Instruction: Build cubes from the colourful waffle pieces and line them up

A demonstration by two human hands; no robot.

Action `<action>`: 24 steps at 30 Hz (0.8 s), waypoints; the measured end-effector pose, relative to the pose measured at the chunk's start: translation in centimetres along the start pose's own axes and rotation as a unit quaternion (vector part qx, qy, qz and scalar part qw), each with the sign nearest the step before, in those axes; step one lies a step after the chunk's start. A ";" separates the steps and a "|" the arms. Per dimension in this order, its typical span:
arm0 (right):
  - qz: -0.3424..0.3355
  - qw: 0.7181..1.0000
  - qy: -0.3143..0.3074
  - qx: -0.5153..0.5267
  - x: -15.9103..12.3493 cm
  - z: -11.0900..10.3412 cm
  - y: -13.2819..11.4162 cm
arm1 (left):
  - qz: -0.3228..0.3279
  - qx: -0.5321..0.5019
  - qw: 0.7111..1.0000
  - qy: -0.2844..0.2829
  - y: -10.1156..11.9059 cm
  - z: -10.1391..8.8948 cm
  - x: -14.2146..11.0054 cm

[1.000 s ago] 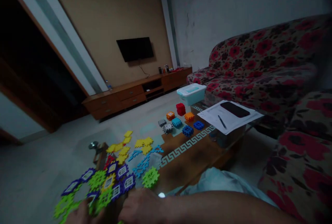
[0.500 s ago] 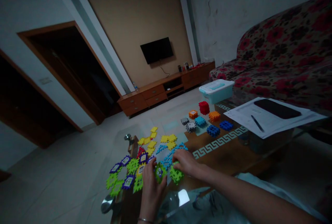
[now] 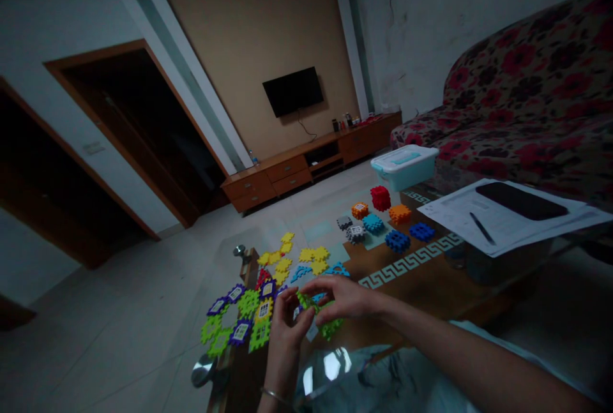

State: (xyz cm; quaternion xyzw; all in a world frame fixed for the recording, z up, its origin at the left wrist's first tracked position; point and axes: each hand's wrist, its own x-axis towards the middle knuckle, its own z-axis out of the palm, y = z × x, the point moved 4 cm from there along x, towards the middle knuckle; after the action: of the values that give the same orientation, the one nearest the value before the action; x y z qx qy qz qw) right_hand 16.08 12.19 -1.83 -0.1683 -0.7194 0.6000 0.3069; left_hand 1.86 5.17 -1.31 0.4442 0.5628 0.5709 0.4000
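My left hand point(image 3: 286, 322) and my right hand point(image 3: 341, 298) meet just above the near edge of a glass-topped coffee table point(image 3: 421, 272). Both pinch green toothed puzzle tiles point(image 3: 322, 312), held a little off the glass. Left of my hands lies a flat patch of joined green, purple and yellow tiles point(image 3: 239, 320). Beyond it are loose yellow tiles point(image 3: 297, 255) and blue tiles point(image 3: 330, 270). Several small built cubes, red point(image 3: 380, 198), orange point(image 3: 399, 213) and blue point(image 3: 396, 240), stand farther back.
A teal lidded box point(image 3: 405, 166) sits at the table's far end. Papers with a pen and a dark phone point(image 3: 507, 212) lie at the right. A floral sofa point(image 3: 527, 106) runs along the right; a TV point(image 3: 293, 90) and low cabinet stand at the far wall.
The view swung from the room down toward the table. My hands came up from the joined patch, lifting green tiles off the glass and drawing them together.
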 end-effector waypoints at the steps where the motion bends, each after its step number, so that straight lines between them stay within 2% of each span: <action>1: -0.003 1.000 0.002 -0.015 -0.1 0.0 -0.1 | -0.001 -0.002 1.000 -0.001 -0.1 0.1 0.0; 4: -0.003 0.994 0.015 -0.105 -0.1 -0.3 -0.3 | -0.012 -0.019 1.000 -0.018 -0.6 0.4 0.0; 6: -0.006 0.981 0.010 -0.195 -0.1 -0.6 -0.2 | -0.025 -0.017 0.999 -0.027 -1.3 0.3 0.3; 9: -0.013 0.944 -0.016 -0.329 -0.1 -1.0 0.1 | -0.041 0.048 0.998 -0.028 -2.8 -0.5 0.6; 11: -0.012 0.923 -0.047 -0.383 -0.3 -1.0 0.5 | -0.036 0.116 0.992 -0.027 -3.9 -0.9 0.6; 13: -0.011 0.907 -0.075 -0.414 -0.6 -0.9 0.7 | -0.033 0.175 0.983 -0.037 -4.9 -1.1 0.4; 16: -0.001 0.890 -0.097 -0.445 -0.9 -0.4 1.1 | -0.061 0.199 0.976 -0.060 -6.2 -0.6 0.1; 19: -0.001 0.892 -0.105 -0.440 -1.0 0.2 1.4 | -0.092 0.163 0.980 -0.068 -6.8 0.0 -0.1; 24: 0.008 0.896 -0.100 -0.432 -0.6 0.9 2.1 | -0.100 0.073 0.991 -0.053 -7.0 0.5 -0.4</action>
State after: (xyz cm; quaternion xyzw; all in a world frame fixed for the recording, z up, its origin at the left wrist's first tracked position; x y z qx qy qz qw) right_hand 15.70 11.62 -4.11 -0.2291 -0.9332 0.2466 0.1258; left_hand 2.10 5.25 -8.33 0.4434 0.6227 0.4614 0.4503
